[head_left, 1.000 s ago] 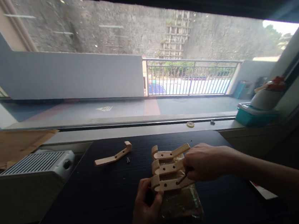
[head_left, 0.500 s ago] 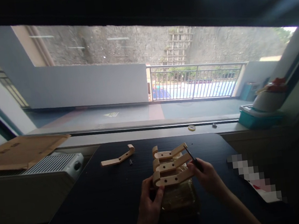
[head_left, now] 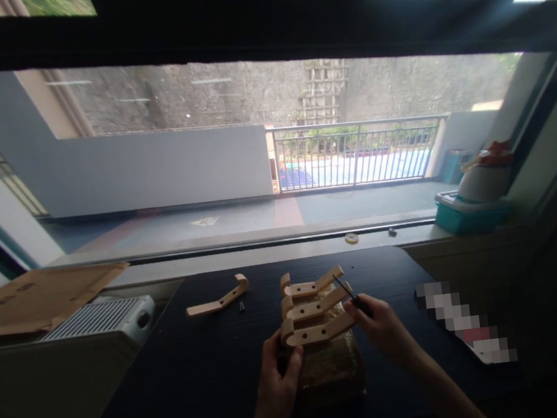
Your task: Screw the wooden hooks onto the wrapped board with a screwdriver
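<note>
Three pale wooden hooks, each with a curled end and two dark holes, lie in a row across a brown tape-wrapped block [head_left: 330, 371]. My left hand [head_left: 277, 377] is closed on the curled end of the nearest wooden hook [head_left: 317, 333], its thumb in front. The middle hook [head_left: 305, 311] and the far hook [head_left: 300, 289] lie behind it. My right hand [head_left: 379, 321] is closed round the dark handle of a screwdriver [head_left: 346, 287]. Its thin shaft slants up and left over the straight ends of the hooks; whether the tip touches wood I cannot tell.
Another wooden hook [head_left: 219, 303] lies at the left of the dark table [head_left: 186, 374], with small screws [head_left: 242, 306] beside it. A blurred-out flat item [head_left: 465, 325] lies on the right. On the windowsill are a tape roll [head_left: 351, 238] and a teal box [head_left: 473, 213].
The screwdriver's tip has shifted a little left, off the end of the far hook. My left hand keeps its hold on the near hook. The whole view has tilted slightly.
</note>
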`<state>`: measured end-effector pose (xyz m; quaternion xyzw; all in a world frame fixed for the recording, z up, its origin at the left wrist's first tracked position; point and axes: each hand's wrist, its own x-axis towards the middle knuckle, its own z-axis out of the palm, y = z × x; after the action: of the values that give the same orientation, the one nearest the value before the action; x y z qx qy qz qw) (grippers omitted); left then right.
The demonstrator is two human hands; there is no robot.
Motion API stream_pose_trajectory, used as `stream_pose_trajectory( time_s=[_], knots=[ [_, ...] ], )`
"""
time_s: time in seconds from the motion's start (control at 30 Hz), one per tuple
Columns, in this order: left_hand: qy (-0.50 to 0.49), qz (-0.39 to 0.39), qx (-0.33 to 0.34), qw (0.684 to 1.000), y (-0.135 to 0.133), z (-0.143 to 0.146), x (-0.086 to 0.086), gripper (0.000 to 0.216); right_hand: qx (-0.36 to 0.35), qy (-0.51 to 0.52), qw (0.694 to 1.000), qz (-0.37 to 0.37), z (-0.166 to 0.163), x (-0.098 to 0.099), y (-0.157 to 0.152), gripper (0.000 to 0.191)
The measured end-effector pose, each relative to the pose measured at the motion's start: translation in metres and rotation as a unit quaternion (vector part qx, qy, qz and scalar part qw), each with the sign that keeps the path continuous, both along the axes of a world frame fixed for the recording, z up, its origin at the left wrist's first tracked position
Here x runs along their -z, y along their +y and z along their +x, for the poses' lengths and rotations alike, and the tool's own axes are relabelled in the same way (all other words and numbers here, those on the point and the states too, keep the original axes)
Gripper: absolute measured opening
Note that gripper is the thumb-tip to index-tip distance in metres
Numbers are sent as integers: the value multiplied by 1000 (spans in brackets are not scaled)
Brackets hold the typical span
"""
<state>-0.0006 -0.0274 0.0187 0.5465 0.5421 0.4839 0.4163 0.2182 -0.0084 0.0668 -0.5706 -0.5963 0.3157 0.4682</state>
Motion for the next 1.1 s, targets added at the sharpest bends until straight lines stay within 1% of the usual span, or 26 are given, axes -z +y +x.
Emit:
stream_pose_trajectory(
  time_s=[0.03, 0.07, 0.1, 0.17, 0.27, 0.4, 0.47, 0.53, 0.63, 0.7, 0.8, 0.87, 0.9, 0.97, 1.1],
  knots=[
    [-3, -4, 12, 1000, -1, 0, 0, 50, -5, -2, 1000, 0, 5, -5, 5, 34],
    [-8, -3, 19, 1000, -2, 1, 1, 54, 10, 2, 1000, 1, 9, -9, 10, 35],
    [-14, 3, 18, 1000, -4, 2, 1, 58, 29, 13, 999, 2, 12, -13, 17, 35],
    [-23, 27, 6, 999, -6, 6, 3, 61, 32, 26, 999, 3, 14, -15, 30, 36],
    [-16, 47, 11, 999, -7, 10, 8, 58, -1, 48, 999, -11, 7, -6, 43, 37],
    [-25, 38, 35, 998, -5, 11, 15, 59, -7, 68, 997, -22, 1, 10, 44, 37],
    [-31, 31, 40, 998, -4, 10, 17, 60, -13, 64, 998, -26, 2, 12, 43, 35],
    [-29, 27, 43, 998, -3, 9, 18, 60, -27, 49, 998, -31, 5, 11, 42, 33],
    [-18, 26, 47, 998, -4, 9, 19, 59, -51, 16, 998, -33, 12, 4, 43, 33],
    [-10, 28, 47, 998, -4, 9, 19, 59, -54, -11, 998, -27, 17, -2, 47, 31],
    [0, 37, 44, 998, -4, 8, 17, 58, -9, -47, 999, -5, 24, -12, 59, 33],
    [6, 42, 48, 998, -4, 8, 16, 58, 23, -56, 998, 6, 25, -15, 69, 34],
    [9, 42, 53, 998, -4, 8, 16, 58, 25, -56, 998, 7, 24, -15, 73, 34],
    [11, 41, 54, 998, -3, 7, 16, 58, 5, -52, 999, -1, 20, -11, 80, 34],
    [18, 39, 54, 998, -3, 6, 18, 59, -16, -27, 999, -18, 13, -3, 86, 35]
  ],
)
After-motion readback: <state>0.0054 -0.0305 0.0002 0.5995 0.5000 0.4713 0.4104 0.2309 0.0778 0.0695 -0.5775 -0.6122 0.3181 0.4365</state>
